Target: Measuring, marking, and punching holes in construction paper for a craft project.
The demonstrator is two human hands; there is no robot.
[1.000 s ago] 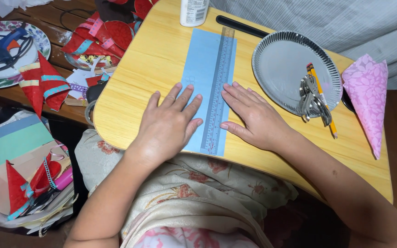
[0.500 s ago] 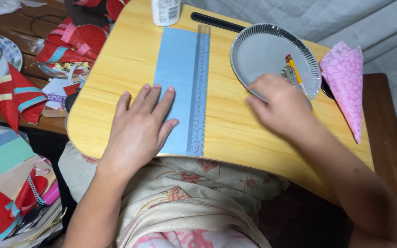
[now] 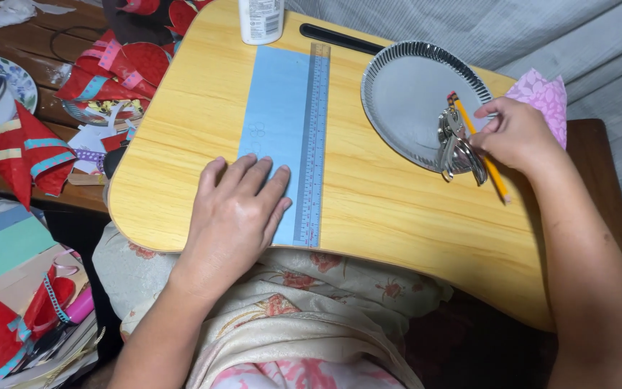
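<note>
Fingertips (image 3: 485, 134) pinching pencil (image 3: 478, 144)

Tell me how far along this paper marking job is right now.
Set up: the blue paper strip lies flat on the lap desk with the clear ruler along its right edge. In hand: the left hand pins the strip while the right hand grips the yellow pencil at the silver plate. Left: apart from faint marks, the strip looks unruled and uncut.

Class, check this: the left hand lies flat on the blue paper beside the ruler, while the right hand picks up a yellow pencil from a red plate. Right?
Not quite. In the head view the plate is silver-grey, not red. The left hand does lie flat on the blue paper beside the ruler, and the right hand grips the yellow pencil.
</note>
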